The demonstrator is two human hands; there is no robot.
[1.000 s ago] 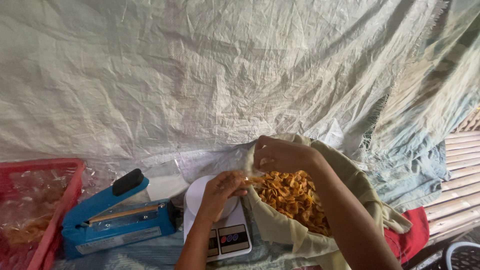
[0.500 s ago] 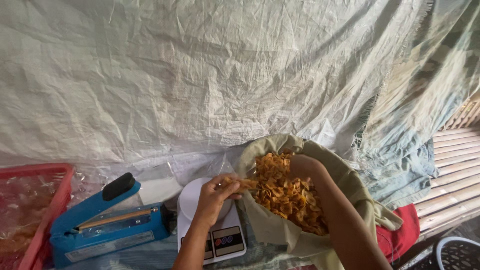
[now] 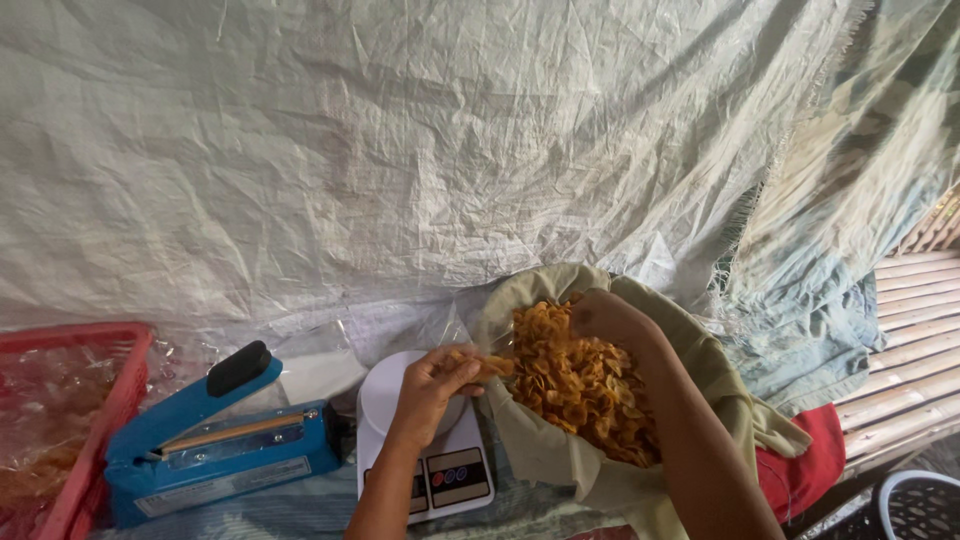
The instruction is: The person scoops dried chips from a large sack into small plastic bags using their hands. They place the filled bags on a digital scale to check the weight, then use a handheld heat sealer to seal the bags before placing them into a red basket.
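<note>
1. The chips (image 3: 580, 385), orange-yellow and curled, fill a big sack (image 3: 560, 460) lined with pale cloth that stands open at the right of the scale; the heap reaches close to the sack's rim, so by the look of it most of the stock is not yet taken out
2. The right hand (image 3: 605, 315) is down on top of the heap near the far rim, fingers curled into the chips as if gathering some; how much it holds I cannot tell
3. The left hand (image 3: 440, 375) is pinched on the mouth of a clear plastic bag (image 3: 470, 335) held just over the scale (image 3: 425, 450), at the sack's near edge, with a few chips at its fingertips
4. The bag looks thin and hard to see; I judge it only partly filled, and the readout on the white scale is too small to tell
5. A blue sealer (image 3: 220, 445) with a black handle lies just left of the scale, its arm raised and nothing under it, so sealing is not yet done
6. Farther left a red basket (image 3: 105, 400) holds what look like clear packs with something orange in them
</note>
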